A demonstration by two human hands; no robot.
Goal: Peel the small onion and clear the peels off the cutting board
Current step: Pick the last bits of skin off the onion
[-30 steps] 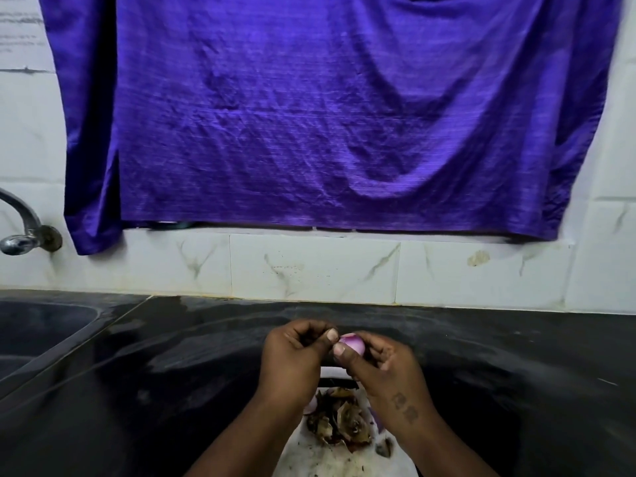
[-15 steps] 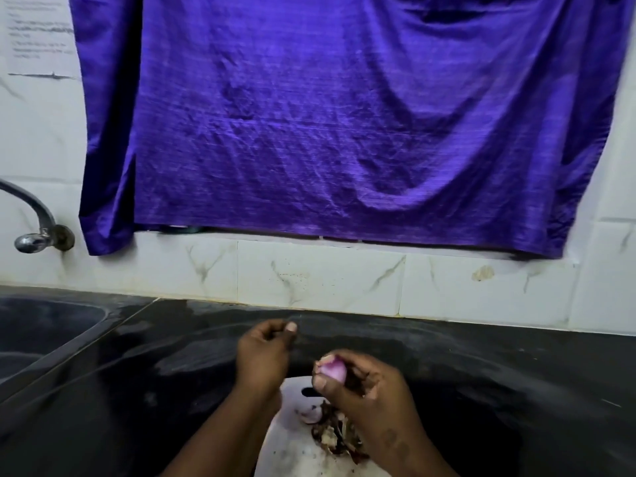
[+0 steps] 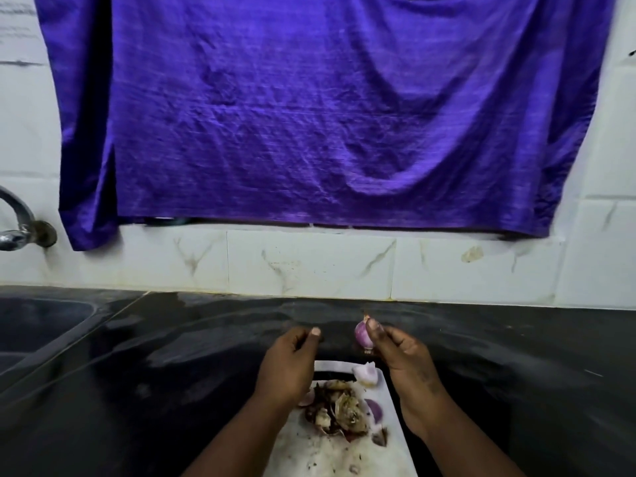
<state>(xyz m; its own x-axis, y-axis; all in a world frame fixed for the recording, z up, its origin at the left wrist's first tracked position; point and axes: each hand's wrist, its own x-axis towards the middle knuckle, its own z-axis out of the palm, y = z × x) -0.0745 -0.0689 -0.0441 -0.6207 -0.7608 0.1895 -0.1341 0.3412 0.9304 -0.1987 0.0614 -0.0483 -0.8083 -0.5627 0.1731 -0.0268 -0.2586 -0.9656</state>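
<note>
My right hand (image 3: 404, 359) pinches the small purple onion (image 3: 363, 335) between thumb and fingers, holding it above the far edge of the white cutting board (image 3: 392, 452). My left hand (image 3: 289, 366) hovers a short gap to the onion's left with its fingers curled and nothing visible in them. On the board lies a heap of brown and purple peels (image 3: 339, 407), and a pale peeled piece (image 3: 366, 372) sits near the board's far right corner.
The board rests on a wet black countertop (image 3: 172, 373). A sink (image 3: 38, 325) and a metal tap (image 3: 20, 222) are at the left. A purple cloth (image 3: 309, 115) hangs on the white tiled wall behind.
My hands have come apart: the left let go of the onion and drew back to the left. The right hand now holds the onion alone, a little farther out and to the right.
</note>
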